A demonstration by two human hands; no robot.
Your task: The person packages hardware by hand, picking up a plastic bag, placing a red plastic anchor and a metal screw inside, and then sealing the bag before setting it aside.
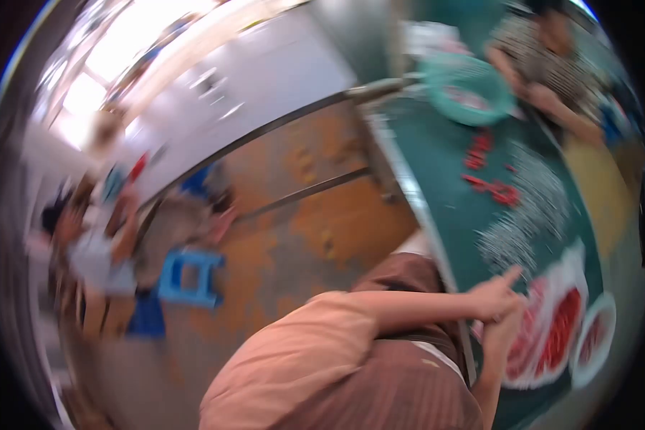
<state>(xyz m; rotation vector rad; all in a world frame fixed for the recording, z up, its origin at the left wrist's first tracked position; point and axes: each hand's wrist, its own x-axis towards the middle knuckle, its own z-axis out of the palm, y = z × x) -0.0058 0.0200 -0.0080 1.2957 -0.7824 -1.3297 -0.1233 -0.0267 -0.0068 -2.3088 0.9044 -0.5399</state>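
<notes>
My left hand [490,297] reaches in from the left over the green table [437,215], one finger stretched towards a pile of small silvery pieces [507,242]. Touching it from below is my right hand [507,321]. Blur and overlap hide most fingers of both hands, and anything between them cannot be made out. Just right of the hands lie clear plastic bags of red pieces [562,326]. Loose red pieces [502,192] lie further up the table, beside the silvery spread.
A green basket [468,89] stands at the table's far end, near a seated person [552,72]. A white bowl [595,340] holds red pieces beyond the bags. At left are a blue stool [192,278], another person [97,244] and a pale table [265,79].
</notes>
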